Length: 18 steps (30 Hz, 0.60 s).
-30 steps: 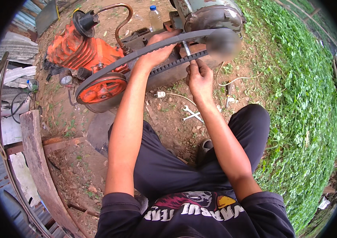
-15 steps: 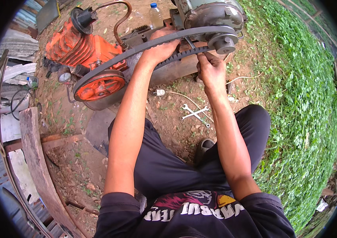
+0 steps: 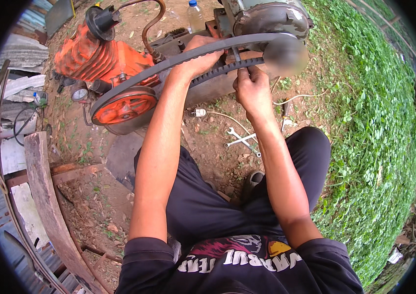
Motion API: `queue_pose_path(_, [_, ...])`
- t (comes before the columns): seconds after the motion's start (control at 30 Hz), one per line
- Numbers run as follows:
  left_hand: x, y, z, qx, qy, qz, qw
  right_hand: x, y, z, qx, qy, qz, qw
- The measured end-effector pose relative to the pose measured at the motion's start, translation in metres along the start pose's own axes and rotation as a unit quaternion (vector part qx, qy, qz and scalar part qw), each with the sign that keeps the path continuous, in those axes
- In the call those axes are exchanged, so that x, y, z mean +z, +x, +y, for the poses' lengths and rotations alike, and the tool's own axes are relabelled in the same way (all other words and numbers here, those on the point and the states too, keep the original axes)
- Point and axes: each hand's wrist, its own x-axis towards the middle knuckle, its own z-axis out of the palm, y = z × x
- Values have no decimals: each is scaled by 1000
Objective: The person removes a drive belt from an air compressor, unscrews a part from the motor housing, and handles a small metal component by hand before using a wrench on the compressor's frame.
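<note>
My left hand (image 3: 199,63) reaches through the loop of the black drive belt (image 3: 168,62), beside the motor's base. The upper belt run crosses in front of its fingers, so their grip is hidden. My right hand (image 3: 253,88) is closed just below the lower run, fingers pinched on the lower end of a slim grey metal tool (image 3: 236,53). That tool stands nearly upright between the two runs; its exact kind is unclear. The belt joins the orange flywheel (image 3: 124,109) of the compressor pump (image 3: 105,59) to the motor (image 3: 271,22). The motor pulley is blurred out.
Two crossed wrenches (image 3: 241,140) and a white plug (image 3: 199,112) with its cord lie on the dirt. A screwdriver (image 3: 285,109) rests right of my right forearm. Behind stands a bottle (image 3: 195,17). A plank (image 3: 46,191) lies left; greenery (image 3: 369,147) covers the right.
My right hand has shifted left and slightly down. The metal tool between the belt runs has swung from slanted to nearly upright. My left hand stays about where it was.
</note>
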Motion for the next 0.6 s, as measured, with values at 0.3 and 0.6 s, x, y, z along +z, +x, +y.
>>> queue_pose_path(0.3, [-7,-3,9,-17,-26,-25,999,39,-16,3,33,119,72,990])
queue_pose_path(0.6, [-14,9,-16,61,-66,-107,990,90,-22,-6,72,259,55,962])
